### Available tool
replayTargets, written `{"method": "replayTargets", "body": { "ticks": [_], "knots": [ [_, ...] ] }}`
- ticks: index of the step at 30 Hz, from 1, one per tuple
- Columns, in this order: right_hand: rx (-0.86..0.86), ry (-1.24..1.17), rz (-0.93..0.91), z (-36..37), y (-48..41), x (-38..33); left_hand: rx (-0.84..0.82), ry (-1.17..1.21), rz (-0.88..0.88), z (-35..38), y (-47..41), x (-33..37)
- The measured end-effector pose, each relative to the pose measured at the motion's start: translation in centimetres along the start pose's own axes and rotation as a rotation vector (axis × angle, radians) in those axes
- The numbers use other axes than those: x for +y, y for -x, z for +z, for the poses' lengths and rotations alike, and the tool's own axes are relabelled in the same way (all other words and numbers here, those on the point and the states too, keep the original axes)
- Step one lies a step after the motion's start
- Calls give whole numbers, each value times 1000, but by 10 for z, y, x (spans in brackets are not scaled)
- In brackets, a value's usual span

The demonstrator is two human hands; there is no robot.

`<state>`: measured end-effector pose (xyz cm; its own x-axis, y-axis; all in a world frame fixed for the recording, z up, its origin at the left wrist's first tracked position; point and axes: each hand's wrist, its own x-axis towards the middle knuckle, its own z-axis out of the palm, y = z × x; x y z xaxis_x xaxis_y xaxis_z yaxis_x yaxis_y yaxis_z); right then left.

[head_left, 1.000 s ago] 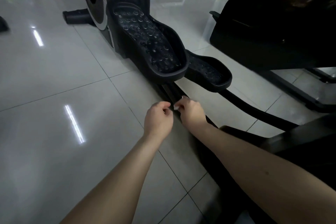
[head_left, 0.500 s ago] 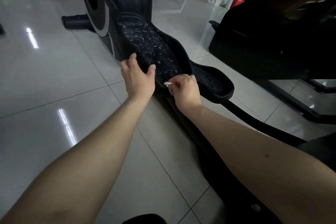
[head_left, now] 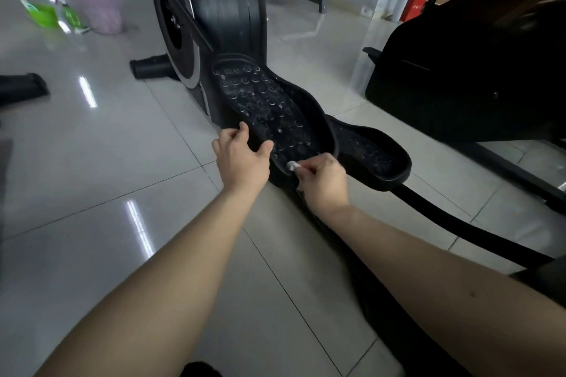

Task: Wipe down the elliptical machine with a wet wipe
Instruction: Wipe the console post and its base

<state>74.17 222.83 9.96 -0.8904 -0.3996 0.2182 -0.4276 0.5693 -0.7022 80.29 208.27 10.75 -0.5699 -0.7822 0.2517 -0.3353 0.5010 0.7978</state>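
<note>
The right hand (head_left: 324, 184) pinches one crumpled wet wipe (head_left: 291, 166) at the heel of the near pedal (head_left: 269, 104), the left hand (head_left: 242, 162) beside it grips that pedal's rim, and a second pedal (head_left: 373, 156) lies just right of both, one flywheel (head_left: 226, 9) beyond.

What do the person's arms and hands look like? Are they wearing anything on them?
The left forearm and right forearm are bare, no sleeves in view. The left grip and right grip, the person's hands, wear no gloves, and no watch, bracelet or ring shows. The right forearm has one small dark spot.
</note>
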Motion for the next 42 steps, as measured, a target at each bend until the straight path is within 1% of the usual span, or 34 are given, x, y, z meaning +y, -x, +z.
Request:
{"method": "replayTargets", "body": {
  "ticks": [2,4,7,9,11,13,17,19,21,24,27,29,31,33,35,42],
  "knots": [
    [-35,-26,-28,8,6,-12,-6,-12,3,-1,-1,1],
    [-65,-105,-3,14,0,-21,-35,27,-3,-2,-5,-1],
    [-130,-211,20,20,-22,-35,-72,194,-67,-11,-17,-10],
    [-151,-214,4,21,-35,-46,-21,239,-110,-23,-27,-17],
    [-184,-235,-33,20,-49,-57,18,220,-189,-35,-40,-20],
    [-225,-247,-44,19,-64,-69,-34,154,-265,-45,-53,-19],
    [-305,-202,-54,27,-91,-94,-246,-27,-327,-64,-75,-13],
    [-335,-162,-73,34,-108,-108,-311,-65,-332,-71,-88,-10],
    [-350,-69,-126,47,-124,-123,-332,-79,-316,-77,-105,-11],
    [-342,67,-220,76,-148,-141,-300,-85,-259,-80,-128,-13],
    [-347,144,-211,89,-157,-148,-285,-36,-230,-79,-142,-16],
    [-350,79,-156,77,-149,-140,-290,-11,-237,-77,-151,-18],
    [-305,-11,-114,57,-130,-124,-299,28,-257,-76,-158,-20],
    [-283,-20,-106,38,-112,-110,-321,23,-262,-74,-161,-19],
    [-307,-20,-57,28,-104,-105,-345,19,-263,-70,-164,-22],
    [-298,19,-66,46,-125,-128,-407,-32,-238,-66,-163,-28]
  ]
}}
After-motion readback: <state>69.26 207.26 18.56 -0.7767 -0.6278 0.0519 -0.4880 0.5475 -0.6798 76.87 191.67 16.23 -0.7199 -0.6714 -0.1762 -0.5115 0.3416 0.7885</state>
